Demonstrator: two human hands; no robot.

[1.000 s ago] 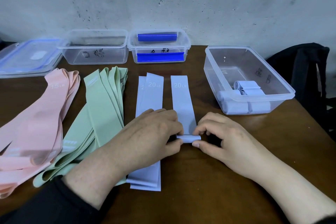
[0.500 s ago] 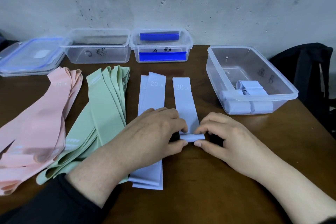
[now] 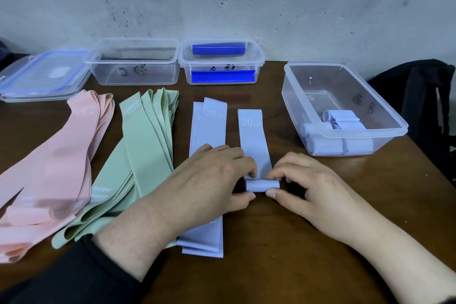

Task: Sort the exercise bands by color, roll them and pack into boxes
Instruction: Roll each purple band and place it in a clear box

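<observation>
- Two hands, left hand (image 3: pixel 212 180) and right hand (image 3: pixel 303 185), pinch the rolled end (image 3: pixel 262 185) of a blue band (image 3: pixel 254 140) on the counter (image 3: pixel 283 242), keeping the coil tight.
- Against a second ago, the roll is fatter and farther up the strip.
- Beyond: stacked blue bands (image 3: pixel 209 136), green pile (image 3: pixel 148 145), pink pile (image 3: pixel 61 160), and the clear box (image 3: pixel 394 128) holding finished rolls.
</observation>
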